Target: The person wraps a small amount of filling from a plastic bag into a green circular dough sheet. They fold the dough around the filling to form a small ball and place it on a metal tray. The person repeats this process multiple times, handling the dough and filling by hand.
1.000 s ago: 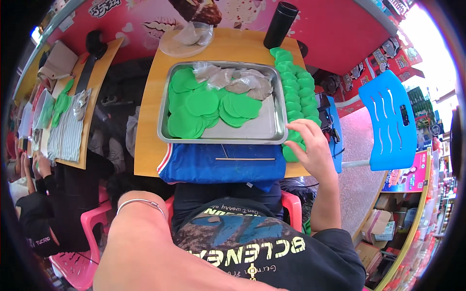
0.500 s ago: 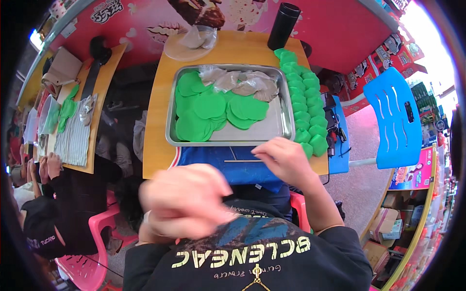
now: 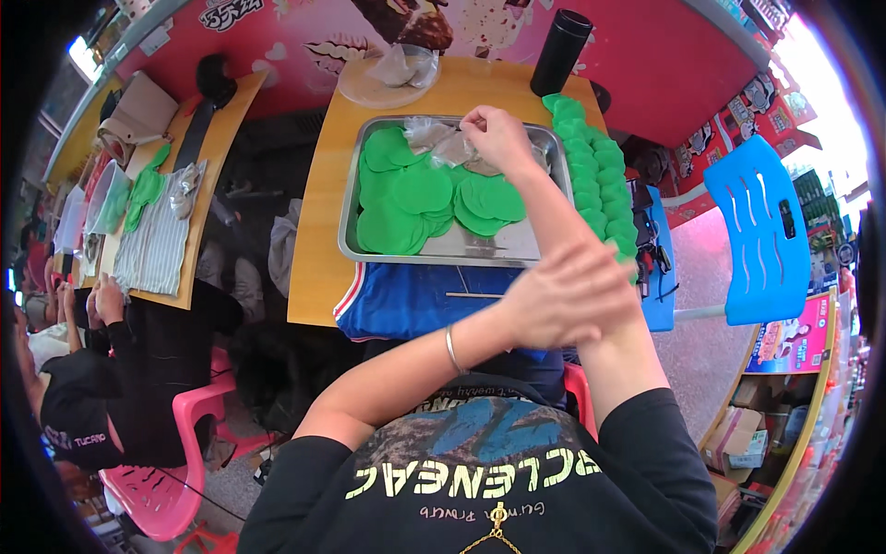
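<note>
Up over the tray's far side, the right hand [image 3: 496,138] has its thumb and fingers drawn together at the bags [image 3: 449,148]; whether the fingertips pinch the plastic or only rest by it is unclear. Those bags are clear, with something brown inside, and lie along the tray's far edge, partly hidden by the hand. The left hand [image 3: 572,294], blurred, lies across the right forearm [image 3: 558,212] with its fingers extended and a little apart, holding no object; a bracelet [image 3: 451,351] circles that wrist. Within the metal tray [image 3: 512,245], green discs [image 3: 397,222] overlap in piles at the left and middle, nearer the person than the bags, while the near right part of its floor is bare. Just right of the tray, rounded green pieces [image 3: 591,175] run in close rows along the table [image 3: 318,249], with a black cylinder [image 3: 561,51] standing beyond them. At the far left sits a round clear dish [image 3: 360,83] with another bag [image 3: 397,66] on it. Blue cloth [image 3: 397,300] covers the near edge, a thin stick [image 3: 475,295] lying on it. Farther off, a blue chair [image 3: 761,231] stands to the right; to the left, a co-worker's hands [image 3: 103,300] are beside a striped cloth [image 3: 152,249].
</note>
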`<act>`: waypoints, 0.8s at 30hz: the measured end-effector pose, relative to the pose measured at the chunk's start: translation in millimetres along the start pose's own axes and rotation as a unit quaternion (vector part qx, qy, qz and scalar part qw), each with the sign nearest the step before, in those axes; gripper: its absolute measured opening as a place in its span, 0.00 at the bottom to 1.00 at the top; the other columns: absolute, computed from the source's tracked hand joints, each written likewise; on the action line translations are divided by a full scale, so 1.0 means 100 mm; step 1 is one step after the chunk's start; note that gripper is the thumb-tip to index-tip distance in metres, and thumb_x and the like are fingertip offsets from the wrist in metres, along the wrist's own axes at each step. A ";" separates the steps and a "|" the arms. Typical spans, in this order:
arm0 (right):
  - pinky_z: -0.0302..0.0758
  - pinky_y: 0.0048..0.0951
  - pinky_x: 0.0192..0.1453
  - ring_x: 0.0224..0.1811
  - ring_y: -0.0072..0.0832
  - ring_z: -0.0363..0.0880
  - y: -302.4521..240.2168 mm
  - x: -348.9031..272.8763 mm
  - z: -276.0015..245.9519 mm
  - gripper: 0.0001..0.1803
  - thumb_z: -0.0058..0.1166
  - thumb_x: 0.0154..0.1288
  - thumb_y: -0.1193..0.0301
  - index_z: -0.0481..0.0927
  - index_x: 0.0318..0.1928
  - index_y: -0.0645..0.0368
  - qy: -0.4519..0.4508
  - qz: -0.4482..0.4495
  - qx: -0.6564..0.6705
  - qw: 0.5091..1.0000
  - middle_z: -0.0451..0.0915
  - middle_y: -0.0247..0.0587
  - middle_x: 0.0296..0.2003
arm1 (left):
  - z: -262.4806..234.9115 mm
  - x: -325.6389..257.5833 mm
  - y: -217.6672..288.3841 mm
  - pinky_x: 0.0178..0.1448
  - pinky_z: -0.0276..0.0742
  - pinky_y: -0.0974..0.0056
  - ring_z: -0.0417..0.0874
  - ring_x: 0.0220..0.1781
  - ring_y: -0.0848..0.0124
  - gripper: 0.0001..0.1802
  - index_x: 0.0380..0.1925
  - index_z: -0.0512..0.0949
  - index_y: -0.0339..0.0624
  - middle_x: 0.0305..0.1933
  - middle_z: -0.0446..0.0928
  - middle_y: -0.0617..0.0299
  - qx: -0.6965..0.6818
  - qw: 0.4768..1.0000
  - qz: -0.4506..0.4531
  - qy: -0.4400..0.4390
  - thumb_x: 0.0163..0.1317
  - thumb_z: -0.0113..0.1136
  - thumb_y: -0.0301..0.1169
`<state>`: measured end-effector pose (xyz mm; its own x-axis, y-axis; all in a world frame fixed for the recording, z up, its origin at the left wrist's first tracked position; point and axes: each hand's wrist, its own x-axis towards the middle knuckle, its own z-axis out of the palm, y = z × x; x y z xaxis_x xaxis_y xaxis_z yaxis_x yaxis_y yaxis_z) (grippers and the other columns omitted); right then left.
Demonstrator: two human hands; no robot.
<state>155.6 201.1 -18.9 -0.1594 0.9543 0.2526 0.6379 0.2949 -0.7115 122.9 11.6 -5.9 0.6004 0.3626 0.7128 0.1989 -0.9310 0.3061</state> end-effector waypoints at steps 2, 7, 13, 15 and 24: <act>0.74 0.31 0.39 0.32 0.32 0.80 -0.02 -0.03 -0.05 0.10 0.55 0.55 0.65 0.80 0.36 0.57 -0.016 0.031 -0.053 0.998 0.81 0.42 0.29 | -0.04 0.06 -0.11 0.70 0.41 0.45 0.57 0.68 0.56 0.27 0.58 0.68 0.50 0.64 0.63 0.60 0.027 0.995 -0.090 0.034 0.62 0.41 0.49; 0.74 0.34 0.40 0.34 0.35 0.80 0.14 0.08 0.16 0.11 0.55 0.54 0.63 0.81 0.35 0.55 0.007 0.010 -0.032 0.999 0.81 0.43 0.30 | 0.00 0.02 0.35 0.69 0.49 0.46 0.62 0.66 0.57 0.25 0.55 0.70 0.47 0.63 0.65 0.59 -0.065 0.998 -0.010 0.015 0.56 0.52 0.38; 0.73 0.23 0.37 0.29 0.21 0.78 -0.04 -0.09 0.18 0.11 0.55 0.58 0.67 0.80 0.36 0.62 -0.031 -0.029 0.162 0.986 0.81 0.37 0.26 | -0.26 -0.51 0.33 0.65 0.60 0.55 0.64 0.64 0.63 0.17 0.44 0.76 0.45 0.62 0.65 0.59 -0.102 0.993 0.046 -0.040 0.54 0.55 0.37; 0.73 0.23 0.37 0.29 0.20 0.78 -0.19 -0.14 0.11 0.10 0.55 0.58 0.68 0.79 0.36 0.63 -0.028 -0.032 0.192 0.980 0.80 0.37 0.26 | -0.45 -0.77 0.33 0.52 0.71 0.57 0.77 0.42 0.62 0.09 0.26 0.77 0.45 0.38 0.77 0.56 -0.055 0.987 -0.048 -0.142 0.55 0.56 0.38; 0.74 0.30 0.41 0.34 0.33 0.79 0.20 -0.56 -0.04 0.09 0.56 0.53 0.74 0.78 0.36 0.62 -0.071 -0.135 0.015 0.988 0.80 0.42 0.30 | -1.09 -1.64 0.28 0.22 0.65 0.67 0.70 0.14 0.70 0.05 0.21 0.77 0.37 0.14 0.72 0.61 -0.084 0.849 -0.501 0.144 0.53 0.61 0.25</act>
<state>180.8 153.7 -44.7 -0.4261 0.8370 0.3434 0.5359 0.5393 -0.6496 -54.7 -69.8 -45.2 -0.0239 0.9872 0.1579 0.3703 -0.1380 0.9186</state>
